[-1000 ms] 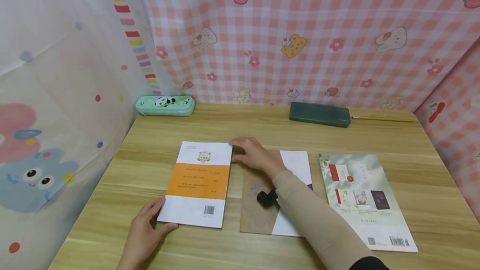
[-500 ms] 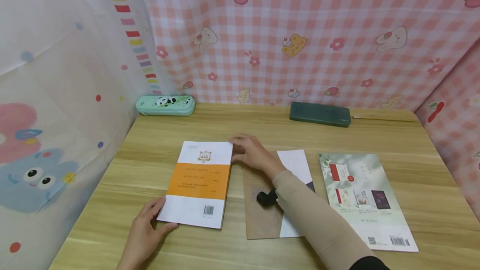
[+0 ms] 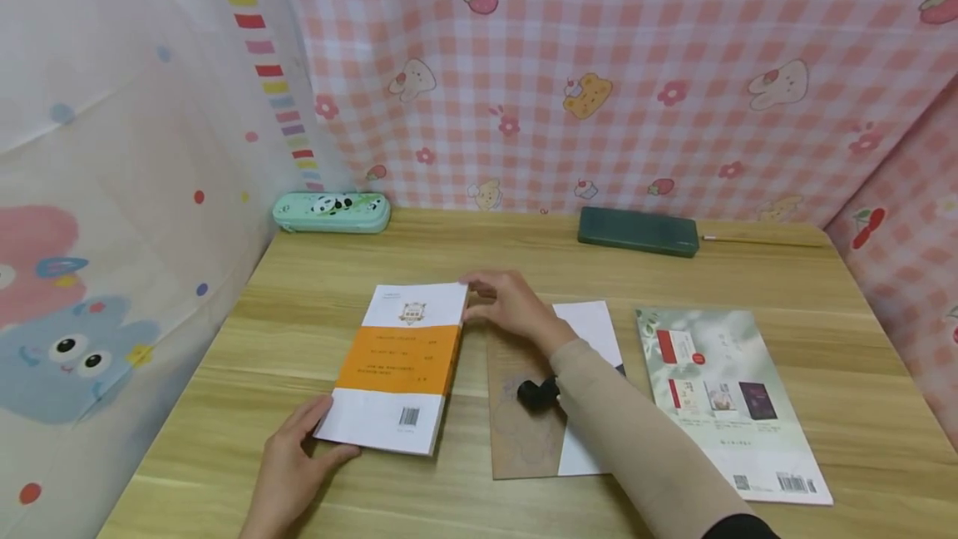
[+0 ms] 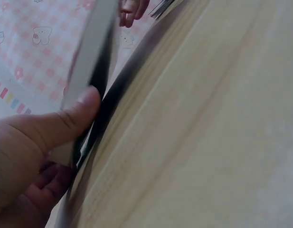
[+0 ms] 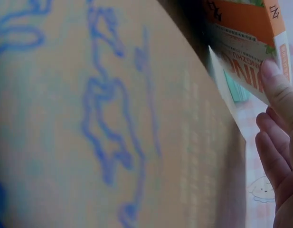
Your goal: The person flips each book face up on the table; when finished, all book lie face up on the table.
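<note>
A paperback book (image 3: 392, 360) with a white back cover and an orange band is tilted over the table, its right, spine side raised. My right hand (image 3: 516, 310) pinches its top right corner. In the right wrist view the thumb (image 5: 277, 85) lies by the spine, and the orange and white front cover (image 5: 243, 38) shows on the underside. My left hand (image 3: 288, 464) holds the lower left corner, thumb along the bottom edge and fingers at the left side. The left wrist view shows that thumb (image 4: 75, 121) against the book's edge.
Under my right forearm lies a brown and white booklet (image 3: 524, 439), partly covered by the sleeve (image 3: 636, 431). A green-grey magazine (image 3: 748, 406) lies at the right. Along the back are a mint panda pencil case (image 3: 333, 213), a dark green case (image 3: 638, 231) and a thin stick (image 3: 763, 240).
The book's right side has risen, so more of its spine shows. Earlier, the brown and white booklet shifted slightly right and turned a little. My left hand has hardly moved.
</note>
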Demonstrator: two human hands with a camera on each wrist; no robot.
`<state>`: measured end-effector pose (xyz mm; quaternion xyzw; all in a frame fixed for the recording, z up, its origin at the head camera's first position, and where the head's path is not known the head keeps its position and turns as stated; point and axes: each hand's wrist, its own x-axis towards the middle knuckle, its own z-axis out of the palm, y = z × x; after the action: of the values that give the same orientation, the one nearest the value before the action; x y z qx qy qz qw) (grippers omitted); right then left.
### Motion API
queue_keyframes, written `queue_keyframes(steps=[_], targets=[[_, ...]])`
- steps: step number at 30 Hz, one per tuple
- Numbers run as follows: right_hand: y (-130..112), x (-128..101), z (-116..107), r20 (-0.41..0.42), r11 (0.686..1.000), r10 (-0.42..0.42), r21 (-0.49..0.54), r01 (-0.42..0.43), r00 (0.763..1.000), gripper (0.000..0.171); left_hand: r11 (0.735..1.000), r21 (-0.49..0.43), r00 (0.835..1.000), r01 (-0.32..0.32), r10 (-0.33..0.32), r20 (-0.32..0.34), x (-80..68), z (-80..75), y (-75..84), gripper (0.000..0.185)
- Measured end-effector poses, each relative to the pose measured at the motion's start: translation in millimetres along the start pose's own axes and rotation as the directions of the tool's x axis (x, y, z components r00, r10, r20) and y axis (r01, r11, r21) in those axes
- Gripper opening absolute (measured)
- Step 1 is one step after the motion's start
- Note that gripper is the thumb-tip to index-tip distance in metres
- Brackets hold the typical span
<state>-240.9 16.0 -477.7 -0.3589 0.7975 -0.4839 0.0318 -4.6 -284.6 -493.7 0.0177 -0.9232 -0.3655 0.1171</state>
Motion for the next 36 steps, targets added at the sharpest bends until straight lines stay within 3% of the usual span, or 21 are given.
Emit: queue_keyframes(steps=[6,12,22,27,31,36], targets=[[-6.2,1.8,-5.1,-0.029,0.997,0.003,0.078,-0.001,1.0,0.052,0.999,-0.02,0.997,-0.039,0.037,-0.069,-3.5,0.3,3.9,0.07],[-16.5,4.5,-8.9,-0.066,0.996,0.042,0.082,-0.036,0.997,0.058,0.991,-0.132,0.994,0.039,-0.051,-0.096,-7.0,-2.1,10.0,0.065],[-30.0,9.3,-16.6,-0.16,0.99,0.001,0.14,0.022,0.987,0.045,0.918,-0.383,0.975,0.099,-0.167,-0.148,-6.6,-4.7,24.3,0.054],[-38.8,12.4,-18.2,-0.189,0.985,0.023,0.172,0.011,0.982,0.043,0.892,-0.446,0.971,0.076,-0.167,-0.169,-5.4,-6.9,30.5,0.048],[-48.4,14.0,-20.3,-0.23,0.985,0.033,0.171,0.007,0.973,0.042,0.898,-0.439,0.973,0.018,-0.117,-0.201,-3.6,-8.4,33.9,0.045],[-54.8,15.8,-23.1,-0.312,0.988,0.038,0.157,0.012,0.949,0.031,0.946,-0.322,0.962,-0.034,-0.057,-0.268,-1.8,-8.5,37.8,0.036]])
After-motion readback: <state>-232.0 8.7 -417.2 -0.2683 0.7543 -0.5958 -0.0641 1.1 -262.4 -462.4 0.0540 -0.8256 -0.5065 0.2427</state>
